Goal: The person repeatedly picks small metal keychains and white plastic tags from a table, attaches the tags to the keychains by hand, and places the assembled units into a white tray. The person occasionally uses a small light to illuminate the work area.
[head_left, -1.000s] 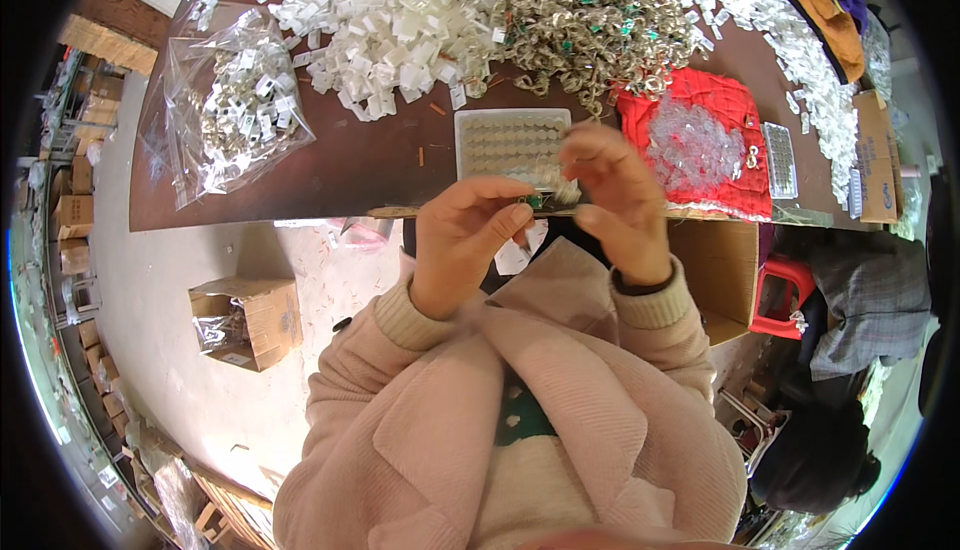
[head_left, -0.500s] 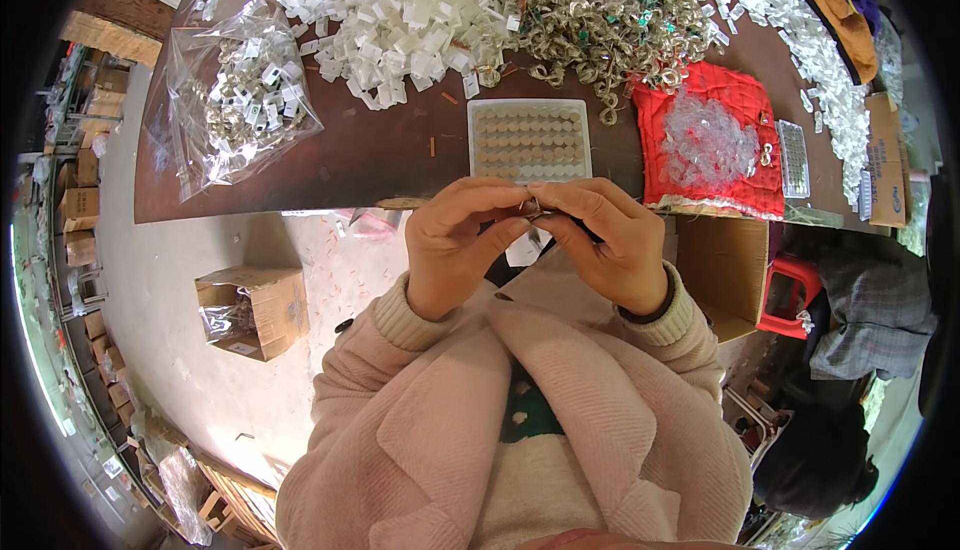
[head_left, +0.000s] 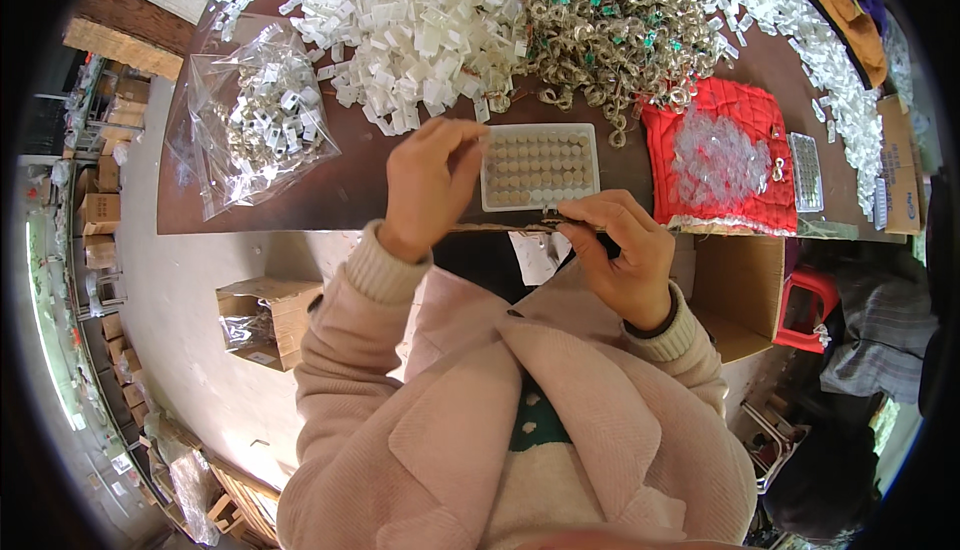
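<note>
My right hand (head_left: 625, 255) is closed in a pinch on a small dark metallic part (head_left: 552, 215), just over the table's near edge. Its exact kind is too small to tell. My left hand (head_left: 435, 185) is raised at the left rim of a white tray (head_left: 484, 190). Its fingers are bent toward the thumb, and whatever lies between the fingertips cannot be made out. Rows of small round, flat, greyish discs (head_left: 540, 160) fill most of the tray. White plastic pieces (head_left: 420, 40) are heaped behind my left hand.
Coiled wire parts (head_left: 620, 35) with green bits are heaped at the back. A clear bag (head_left: 265, 115) of white pieces lies left. Clear plastic bits (head_left: 720, 155) rest on red cloth (head_left: 670, 205) at right, beside a smaller tray (head_left: 805, 175). An open cardboard box (head_left: 270, 325) stands below.
My hands, together before, are now apart. The left moved left and up to the tray's left rim. The right stayed near the table edge with the small part. The view shifted slightly.
</note>
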The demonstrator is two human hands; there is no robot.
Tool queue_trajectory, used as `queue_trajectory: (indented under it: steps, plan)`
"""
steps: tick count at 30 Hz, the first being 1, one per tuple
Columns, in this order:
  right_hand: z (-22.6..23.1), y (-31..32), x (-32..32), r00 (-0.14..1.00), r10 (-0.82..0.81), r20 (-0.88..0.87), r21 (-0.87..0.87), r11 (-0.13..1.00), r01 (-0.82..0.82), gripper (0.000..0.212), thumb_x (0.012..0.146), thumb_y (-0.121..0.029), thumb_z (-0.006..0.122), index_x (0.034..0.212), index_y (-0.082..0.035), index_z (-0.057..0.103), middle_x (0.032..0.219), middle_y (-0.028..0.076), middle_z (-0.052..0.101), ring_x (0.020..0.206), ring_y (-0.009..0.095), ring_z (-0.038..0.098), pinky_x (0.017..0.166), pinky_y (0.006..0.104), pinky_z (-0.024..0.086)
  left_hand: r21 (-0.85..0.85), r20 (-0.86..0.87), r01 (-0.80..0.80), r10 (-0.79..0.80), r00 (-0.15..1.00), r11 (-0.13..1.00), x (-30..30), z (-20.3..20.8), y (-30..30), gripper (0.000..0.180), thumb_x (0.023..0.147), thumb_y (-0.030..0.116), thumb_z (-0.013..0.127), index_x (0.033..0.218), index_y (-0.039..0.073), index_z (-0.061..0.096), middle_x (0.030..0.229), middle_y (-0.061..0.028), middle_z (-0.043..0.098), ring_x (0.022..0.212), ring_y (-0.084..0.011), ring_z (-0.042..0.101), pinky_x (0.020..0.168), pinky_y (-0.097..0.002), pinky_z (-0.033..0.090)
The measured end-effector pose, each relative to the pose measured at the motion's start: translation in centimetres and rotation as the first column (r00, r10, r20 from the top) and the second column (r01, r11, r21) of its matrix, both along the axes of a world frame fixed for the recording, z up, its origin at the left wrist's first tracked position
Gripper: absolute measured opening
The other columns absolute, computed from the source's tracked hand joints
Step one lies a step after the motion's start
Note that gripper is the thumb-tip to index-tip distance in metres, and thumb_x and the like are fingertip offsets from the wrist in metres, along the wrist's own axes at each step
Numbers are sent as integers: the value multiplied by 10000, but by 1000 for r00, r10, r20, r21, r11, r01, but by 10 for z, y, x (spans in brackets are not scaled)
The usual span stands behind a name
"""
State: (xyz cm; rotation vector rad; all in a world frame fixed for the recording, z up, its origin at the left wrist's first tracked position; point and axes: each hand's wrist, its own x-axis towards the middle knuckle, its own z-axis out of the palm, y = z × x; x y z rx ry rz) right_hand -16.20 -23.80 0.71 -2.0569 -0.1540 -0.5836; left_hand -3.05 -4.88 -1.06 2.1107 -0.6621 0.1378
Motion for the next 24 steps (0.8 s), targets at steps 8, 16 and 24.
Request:
queue_trajectory:
  steps: [8,16,24]
  plan:
    - [-2,-15,-5,1000,-13,-11,19,1000,14,240,795,58,753,1018,-21,714,928,109,686,768,217,676,664,296,552,239,328,-334,248,911,912,39,-5,-1,270,787,227,795,996,96,683,923,-76,657,803,-265,668,671,-364,526]
    - [-5,-10,-2,999,41,-30,41,998,-40,216,811,63,739,1012,-9,708,926,109,691,771,208,680,647,284,551,310,274,-284,201,940,907,55,-6,13,304,777,259,793,1011,105,677,970,-77,643,905,-291,654,725,-401,528]
    - [-6,-2,1,997,64,-35,45,997,-62,211,811,58,741,1009,-7,706,926,118,695,759,214,685,639,288,550,282,227,-321,262,938,904,56,-22,13,250,792,211,764,990,86,675,956,-100,659,916,-313,653,754,-410,528]
